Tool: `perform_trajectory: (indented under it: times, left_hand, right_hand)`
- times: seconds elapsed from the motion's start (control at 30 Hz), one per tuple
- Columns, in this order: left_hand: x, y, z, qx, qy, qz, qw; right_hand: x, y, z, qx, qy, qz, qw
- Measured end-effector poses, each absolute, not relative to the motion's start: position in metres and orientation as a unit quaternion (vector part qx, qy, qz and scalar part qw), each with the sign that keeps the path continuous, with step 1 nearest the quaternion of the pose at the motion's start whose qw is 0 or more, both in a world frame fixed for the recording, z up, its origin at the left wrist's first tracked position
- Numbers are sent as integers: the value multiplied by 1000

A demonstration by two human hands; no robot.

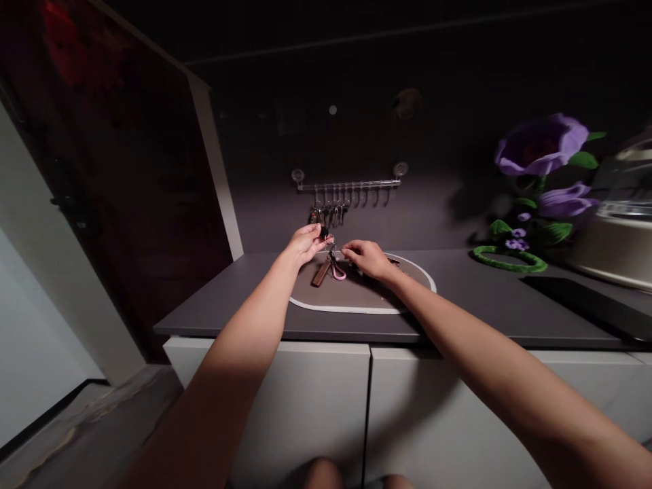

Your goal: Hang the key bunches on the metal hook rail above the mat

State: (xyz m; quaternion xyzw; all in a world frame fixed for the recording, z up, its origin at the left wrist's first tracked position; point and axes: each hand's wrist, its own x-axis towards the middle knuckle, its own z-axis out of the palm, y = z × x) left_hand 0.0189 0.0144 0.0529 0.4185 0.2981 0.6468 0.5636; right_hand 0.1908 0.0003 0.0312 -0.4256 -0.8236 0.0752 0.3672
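My left hand (307, 243) is closed on a black key fob (324, 232) with a metal ring. From that ring hang a brown strap (321, 273) and a pink loop (339, 272), over an oval brown mat (351, 292) with a white rim. Just right of the ring is my right hand (365, 257), its fingers pressed together; what they hold, if anything, is too small to tell. Behind both hands, a clear hook rail (351, 185) on the wall carries several keys (333, 213) on its left hooks.
The grey counter (229, 292) tops white cabinets (316, 407). On the right stand purple flowers (545, 146) with a green ring base (509, 259), a black flat object (585, 305) and a pale rounded appliance (616, 248). A dark door (117, 170) is at the left.
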Motion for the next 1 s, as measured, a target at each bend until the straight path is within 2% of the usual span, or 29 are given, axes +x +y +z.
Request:
perform_trajectory:
  times: [0.77,1.0]
  left_hand:
    - [24,9,53,437,228,642,587]
    - [21,10,54,417,223,641,604]
  right_hand:
    - [188,17,24,-329,-764,268,486]
    - [189,16,26,-318,-742,292,513]
